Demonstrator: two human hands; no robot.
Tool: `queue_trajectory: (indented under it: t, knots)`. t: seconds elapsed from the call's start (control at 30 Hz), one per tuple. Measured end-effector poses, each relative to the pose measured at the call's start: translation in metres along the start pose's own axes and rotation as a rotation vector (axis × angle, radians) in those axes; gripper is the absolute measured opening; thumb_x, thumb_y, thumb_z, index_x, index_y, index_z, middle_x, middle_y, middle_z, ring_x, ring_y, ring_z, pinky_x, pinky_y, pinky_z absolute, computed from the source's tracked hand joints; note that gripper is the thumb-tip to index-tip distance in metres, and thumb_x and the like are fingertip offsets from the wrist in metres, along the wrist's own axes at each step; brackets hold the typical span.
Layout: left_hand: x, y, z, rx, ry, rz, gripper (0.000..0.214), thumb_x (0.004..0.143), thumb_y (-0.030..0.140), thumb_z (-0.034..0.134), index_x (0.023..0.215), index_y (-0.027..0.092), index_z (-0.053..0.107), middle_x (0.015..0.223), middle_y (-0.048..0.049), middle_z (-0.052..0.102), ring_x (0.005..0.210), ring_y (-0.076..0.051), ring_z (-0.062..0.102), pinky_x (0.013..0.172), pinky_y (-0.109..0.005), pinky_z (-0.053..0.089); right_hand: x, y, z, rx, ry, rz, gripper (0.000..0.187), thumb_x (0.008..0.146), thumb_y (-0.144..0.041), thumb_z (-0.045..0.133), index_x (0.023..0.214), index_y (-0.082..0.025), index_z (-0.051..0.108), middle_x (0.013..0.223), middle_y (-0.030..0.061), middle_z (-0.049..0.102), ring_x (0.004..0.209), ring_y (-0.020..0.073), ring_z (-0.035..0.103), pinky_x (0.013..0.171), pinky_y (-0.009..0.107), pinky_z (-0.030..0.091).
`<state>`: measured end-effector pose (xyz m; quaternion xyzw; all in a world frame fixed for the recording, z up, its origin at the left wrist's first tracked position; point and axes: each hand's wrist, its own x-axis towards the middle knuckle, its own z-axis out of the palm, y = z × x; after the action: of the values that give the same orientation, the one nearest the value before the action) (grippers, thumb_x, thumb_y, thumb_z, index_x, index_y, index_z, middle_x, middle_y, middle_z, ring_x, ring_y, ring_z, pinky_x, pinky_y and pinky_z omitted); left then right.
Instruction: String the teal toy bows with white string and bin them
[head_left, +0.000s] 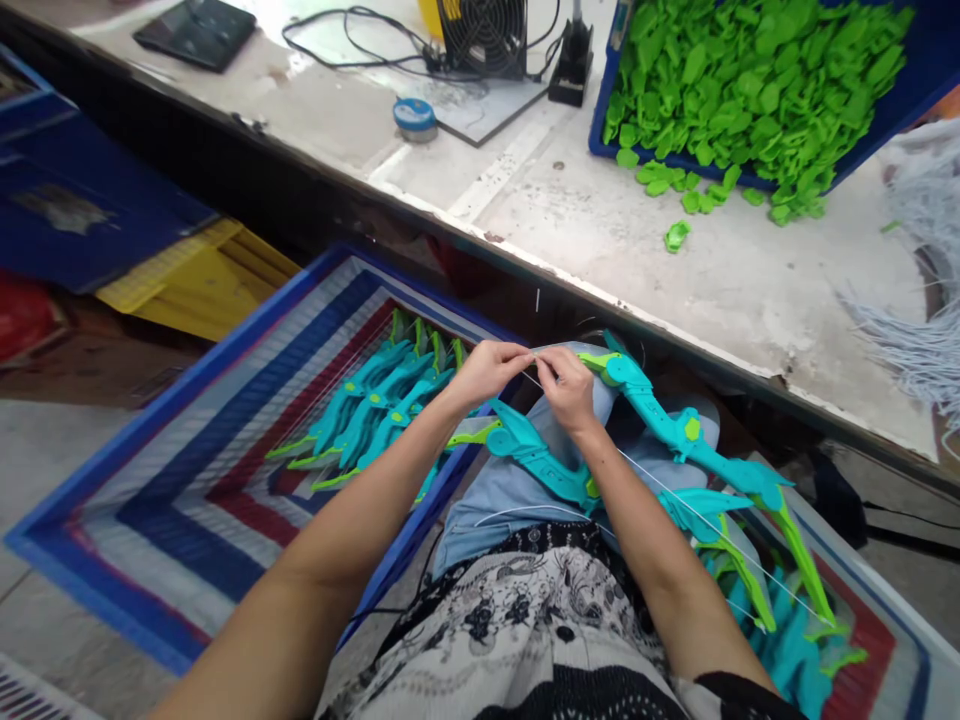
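Above my lap, my left hand and my right hand meet, fingertips pinched close together on a thin white string. The exact spot between the fingers is too small to make out. The string runs from there down to the right, past my right forearm. Across my knees rest two turquoise toy bows with green tips: one bow to the right of my right hand, another bow below my hands, partly covered by my right forearm.
A blue crate with several turquoise bows stands on the left; a second lined crate holds more at lower right. On the bench are a bin of green pieces, white strings, a fan and a blue tin.
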<state>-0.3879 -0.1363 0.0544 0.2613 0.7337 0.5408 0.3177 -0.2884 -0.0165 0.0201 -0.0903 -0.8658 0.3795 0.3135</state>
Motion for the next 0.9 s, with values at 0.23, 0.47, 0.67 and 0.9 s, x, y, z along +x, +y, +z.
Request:
queue_trajectory:
  t: [0.23,0.47,0.67,0.9]
  knots:
    - [-0.003,0.004,0.004,-0.052,0.043,-0.016,0.027,0.073,0.040,0.062,0.071,0.015,0.070,0.060,-0.0003,0.062,0.062,-0.014,0.052,0.059,-0.023,0.040,-0.002,-0.001,0.000,-0.013,-0.001,-0.005,0.023,0.095,-0.026,0.045,0.088,-0.019,0.066,0.091,0.0074,0.069,0.088,0.0179,0.064,0.083,0.032,0.051]
    - [0.000,0.000,0.004,-0.092,0.010,-0.026,0.031,0.071,0.047,0.063,0.065,0.016,0.063,0.052,0.0029,0.048,0.053,-0.011,0.039,0.051,-0.023,0.030,0.001,-0.001,0.000,-0.038,-0.065,-0.040,0.025,0.097,-0.027,0.043,0.095,-0.020,0.068,0.095,0.0082,0.069,0.091,0.0190,0.064,0.085,0.033,0.051]
    - [-0.001,-0.005,0.002,0.010,-0.001,0.023,0.033,0.077,0.047,0.057,0.064,0.017,0.061,0.053,0.0038,0.044,0.052,-0.010,0.035,0.050,-0.023,0.027,0.003,0.001,0.003,-0.246,-0.085,-0.067,0.025,0.095,-0.023,0.040,0.085,-0.018,0.063,0.085,0.0090,0.065,0.082,0.0197,0.059,0.077,0.031,0.047]
    - [-0.018,0.002,0.008,-0.046,0.109,0.013,0.030,0.076,0.040,0.060,0.090,0.016,0.068,0.081,-0.0038,0.066,0.068,-0.015,0.053,0.060,-0.024,0.041,0.008,0.012,-0.003,-0.238,-0.119,0.087,0.015,0.088,-0.020,0.047,0.080,-0.020,0.060,0.081,0.0043,0.061,0.075,0.0171,0.055,0.071,0.028,0.043]
